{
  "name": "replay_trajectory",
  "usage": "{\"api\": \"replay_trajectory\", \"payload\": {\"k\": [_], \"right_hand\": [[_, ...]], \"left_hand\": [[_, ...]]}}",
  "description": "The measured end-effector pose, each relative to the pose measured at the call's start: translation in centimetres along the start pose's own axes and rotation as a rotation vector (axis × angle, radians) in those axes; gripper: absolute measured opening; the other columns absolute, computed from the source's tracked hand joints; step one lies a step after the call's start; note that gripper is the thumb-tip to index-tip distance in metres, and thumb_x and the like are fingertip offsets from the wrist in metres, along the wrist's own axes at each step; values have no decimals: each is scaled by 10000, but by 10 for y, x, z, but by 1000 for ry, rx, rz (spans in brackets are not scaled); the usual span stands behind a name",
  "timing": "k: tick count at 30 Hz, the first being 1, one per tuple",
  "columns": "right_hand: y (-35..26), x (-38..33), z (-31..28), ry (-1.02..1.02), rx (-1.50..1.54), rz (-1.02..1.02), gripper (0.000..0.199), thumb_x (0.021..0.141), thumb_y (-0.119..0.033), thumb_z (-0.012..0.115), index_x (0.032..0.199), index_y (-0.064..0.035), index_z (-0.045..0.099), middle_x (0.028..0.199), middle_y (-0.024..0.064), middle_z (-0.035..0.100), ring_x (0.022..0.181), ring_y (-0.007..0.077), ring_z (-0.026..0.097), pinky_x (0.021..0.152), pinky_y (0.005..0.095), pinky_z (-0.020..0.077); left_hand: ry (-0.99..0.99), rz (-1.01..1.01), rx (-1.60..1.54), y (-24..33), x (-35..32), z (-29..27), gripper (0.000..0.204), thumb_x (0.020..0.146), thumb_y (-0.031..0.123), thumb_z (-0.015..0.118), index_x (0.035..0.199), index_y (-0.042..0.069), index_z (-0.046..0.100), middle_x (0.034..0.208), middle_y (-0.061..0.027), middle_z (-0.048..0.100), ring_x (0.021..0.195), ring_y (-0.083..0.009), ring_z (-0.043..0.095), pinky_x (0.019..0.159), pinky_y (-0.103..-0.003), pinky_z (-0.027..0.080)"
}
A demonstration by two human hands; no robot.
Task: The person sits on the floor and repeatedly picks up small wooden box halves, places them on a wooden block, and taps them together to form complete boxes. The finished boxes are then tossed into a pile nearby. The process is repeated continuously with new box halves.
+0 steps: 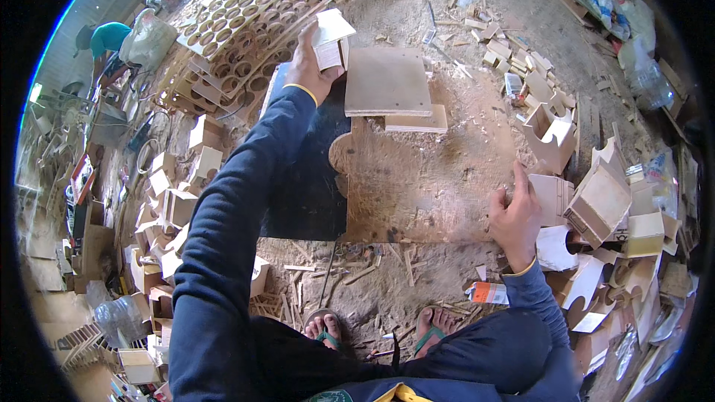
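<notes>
My left hand (305,68) is closed around a small white box-shaped piece (333,39) at the far left of the work surface. A flat panel overhangs the top of that piece. Beside it lies a square plywood panel (387,82) with small dark marks near its corners. A smaller plywood piece (417,119) sits partly under the panel's near edge. Over the right edge of the worn wooden board (424,193), my right hand (516,216) has its index finger stretched out and the others partly bent. I make out no object held in it.
Plywood pieces with curved cutouts (596,193) are heaped at the right, and wooden box parts (175,205) at the left. A sheet full of round holes (253,15) lies at the back left. Another person (108,41) bends beyond it. An orange-and-white packet (488,292) lies near my right forearm.
</notes>
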State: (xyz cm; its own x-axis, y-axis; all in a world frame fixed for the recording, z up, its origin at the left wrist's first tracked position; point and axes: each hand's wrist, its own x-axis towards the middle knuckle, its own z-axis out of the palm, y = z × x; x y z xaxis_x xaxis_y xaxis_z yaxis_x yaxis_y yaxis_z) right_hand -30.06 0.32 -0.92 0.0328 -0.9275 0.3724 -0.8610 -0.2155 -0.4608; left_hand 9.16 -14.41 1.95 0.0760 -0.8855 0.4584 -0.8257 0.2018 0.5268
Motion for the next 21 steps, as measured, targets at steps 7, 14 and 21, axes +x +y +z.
{"api": "replay_trajectory", "payload": {"k": [7, 14, 21], "right_hand": [[3, 4, -5, -126, -1, 119, 590, 799, -174, 573, 1340, 31, 455, 1070, 299, 611, 886, 447, 635, 779, 515, 515], [3, 3, 0, -50, -1, 63, 582, 790, -165, 569, 1338, -8, 447, 1040, 285, 625, 856, 443, 641, 763, 520, 516], [-2, 3, -2, -46, 51, 79, 550, 800, -141, 562, 1318, 16, 466, 1026, 286, 631, 858, 426, 647, 729, 484, 524]], "left_hand": [[-60, -119, -260, 5, 45, -7, 916, 748, -58, 743, 1462, 113, 195, 1324, -178, 517, 1215, -247, 522, 1020, -358, 446], [-102, -176, -431, 26, 31, -136, 834, 771, 240, 825, 1392, -40, 344, 1250, -237, 585, 1143, -281, 598, 930, -381, 510], [-830, -78, 370, 100, 16, -181, 546, 935, 512, 558, 1085, 1, 677, 933, -190, 689, 861, -252, 685, 778, -344, 517]]}}
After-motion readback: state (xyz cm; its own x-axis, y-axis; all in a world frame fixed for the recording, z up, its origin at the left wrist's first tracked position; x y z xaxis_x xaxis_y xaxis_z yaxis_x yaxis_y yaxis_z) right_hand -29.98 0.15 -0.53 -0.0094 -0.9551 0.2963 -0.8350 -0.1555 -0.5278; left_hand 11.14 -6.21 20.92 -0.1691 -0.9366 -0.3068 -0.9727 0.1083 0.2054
